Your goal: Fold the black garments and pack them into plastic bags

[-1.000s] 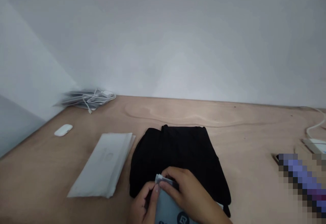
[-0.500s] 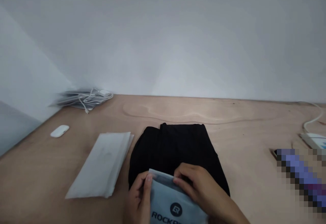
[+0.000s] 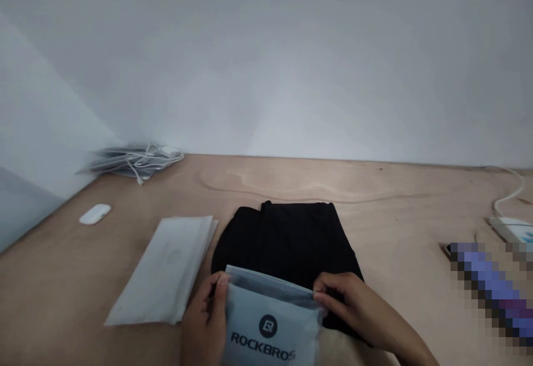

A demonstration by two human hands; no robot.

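A frosted zip bag (image 3: 272, 313) printed "ROCKBROS" is held up over the near edge of a folded black cloth (image 3: 300, 238). My left hand (image 3: 208, 316) pinches its top left corner between thumb and fingers. At the top right corner, my right hand (image 3: 345, 299) grips the bag's edge the same way. Its top strip runs straight between the two hands, and the lower part of the bag runs out of view. Whether the bag contains anything cannot be made out.
Left of the cloth lie frosted bags (image 3: 162, 271) on the wooden table (image 3: 54, 277). A white case (image 3: 95, 214) and a pile of grey bags with a white cable (image 3: 141, 160) are farther left. A pixelated device (image 3: 495, 288) and a white cord (image 3: 506, 196) are at right.
My right hand has slid right along the bag's top edge to its corner. My left hand has moved slightly left, and the bag is spread wider, showing more of its print.
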